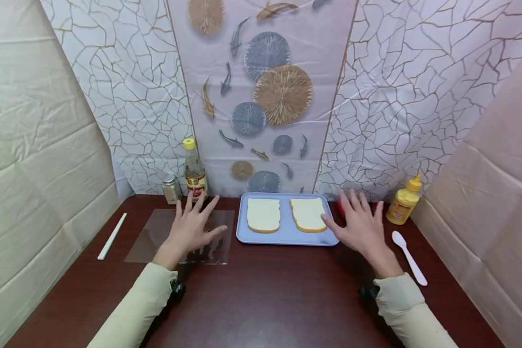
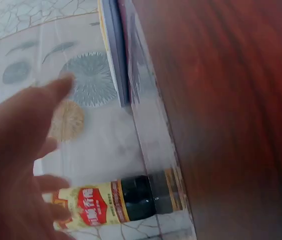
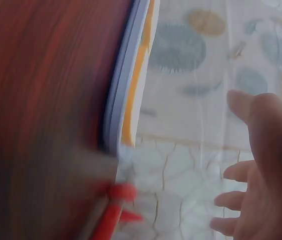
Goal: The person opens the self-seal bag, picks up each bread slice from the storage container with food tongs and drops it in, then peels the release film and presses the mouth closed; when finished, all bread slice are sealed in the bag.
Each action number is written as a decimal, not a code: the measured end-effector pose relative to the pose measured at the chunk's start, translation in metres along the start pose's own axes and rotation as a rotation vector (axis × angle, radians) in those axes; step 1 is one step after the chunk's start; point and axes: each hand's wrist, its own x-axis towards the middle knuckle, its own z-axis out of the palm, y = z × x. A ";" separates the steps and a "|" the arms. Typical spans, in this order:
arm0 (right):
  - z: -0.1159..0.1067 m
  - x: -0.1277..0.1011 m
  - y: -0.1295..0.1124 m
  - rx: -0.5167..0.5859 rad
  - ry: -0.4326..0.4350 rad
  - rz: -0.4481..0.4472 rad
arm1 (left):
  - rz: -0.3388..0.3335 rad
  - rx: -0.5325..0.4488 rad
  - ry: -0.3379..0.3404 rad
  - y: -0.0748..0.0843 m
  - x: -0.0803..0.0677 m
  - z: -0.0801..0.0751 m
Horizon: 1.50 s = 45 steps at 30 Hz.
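A person in pale sleeves holds both hands out, well apart, over a dark wooden table (image 1: 287, 299), with two slices of white bread, left slice (image 1: 263, 215) and right slice (image 1: 308, 214), lying on a pale blue tray (image 1: 285, 232) between them. The left hand (image 1: 188, 231) hangs over a clear sheet (image 1: 150, 246), fingers fanned and thumb angled toward the tray, holding nothing. The right hand (image 1: 362, 228) is spread just as wide and as bare, its thumb pointing at the tray's near end; the right wrist view shows that thumb apart from tray and bread.

Beyond the left fingertips stand a yellow-capped bottle (image 1: 194, 166) and a small jar (image 1: 171, 190); a white stick (image 1: 112, 236) lies outside the left hand. Outside the right hand are a yellow squeeze bottle (image 1: 403, 200) and, nearer the wrist, a white spoon (image 1: 411, 261). Something red (image 3: 112, 212) sits behind the right fingers, too hidden and blurred to identify with confidence.

The moment reads as a ready stage, with the bread lying flat, the slices side by side and apart, and neither hand committed to any item. Handling a slice would call for lowering a hand to the tray and drawing thumb and fingers in lightly at the crust, since soft bread would likely dent under a hard pinch.
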 end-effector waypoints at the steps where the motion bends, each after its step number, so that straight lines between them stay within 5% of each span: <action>1: 0.003 -0.001 -0.005 0.005 -0.001 -0.016 | 0.016 -0.018 -0.016 -0.002 0.000 0.000; 10: 0.042 0.003 -0.085 0.167 -0.020 -0.252 | 0.093 -0.166 -0.190 -0.023 0.001 0.011; 17: 0.061 0.011 -0.151 0.395 -0.302 -0.457 | 0.218 -0.261 -0.226 -0.028 0.005 0.014; 26: 0.084 0.014 -0.220 0.349 -0.530 -0.537 | 0.228 -0.271 -0.272 -0.030 0.002 0.015; 33: 0.087 0.011 -0.236 0.218 -0.585 -0.526 | 0.205 -0.306 -0.266 -0.029 0.004 0.013; 45: 0.087 0.014 -0.232 0.291 -0.594 -0.548 | 0.165 -0.290 -0.187 -0.034 0.007 0.010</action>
